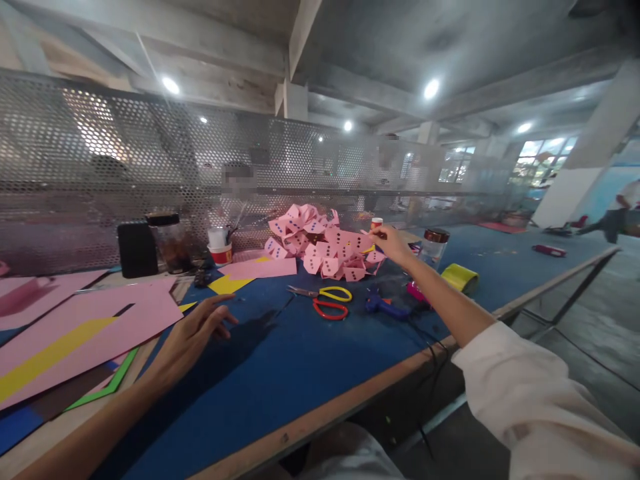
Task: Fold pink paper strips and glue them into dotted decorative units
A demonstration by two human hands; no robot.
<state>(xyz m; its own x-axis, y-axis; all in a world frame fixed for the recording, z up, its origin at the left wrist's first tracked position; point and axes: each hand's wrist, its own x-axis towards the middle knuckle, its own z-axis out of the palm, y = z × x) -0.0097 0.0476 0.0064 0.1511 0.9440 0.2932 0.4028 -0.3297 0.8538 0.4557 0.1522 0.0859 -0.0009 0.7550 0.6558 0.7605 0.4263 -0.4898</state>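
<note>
My right hand (393, 245) reaches to the far side of the pile, with thumb and fingers pinched on the edge of a pink dotted foam or paper piece (347, 239). Below and behind that piece lies a heap of folded pink pieces (300, 230) with dark dots. My left hand (197, 330) hovers low over the blue table (280, 380), fingers loosely bent and apart, holding nothing. Between the hands lie scissors (330, 310) with one yellow and one red handle. A blue glue gun (387, 305) rests under my right forearm.
Pink sheets (145, 303) and yellow strips cover the left side. A dark jar (170, 243), a black upright object (137, 250) and a red-white cup (220, 248) stand along the perforated screen (310, 153). A lidded jar (434, 247) and yellow tape roll (460, 278) are at right.
</note>
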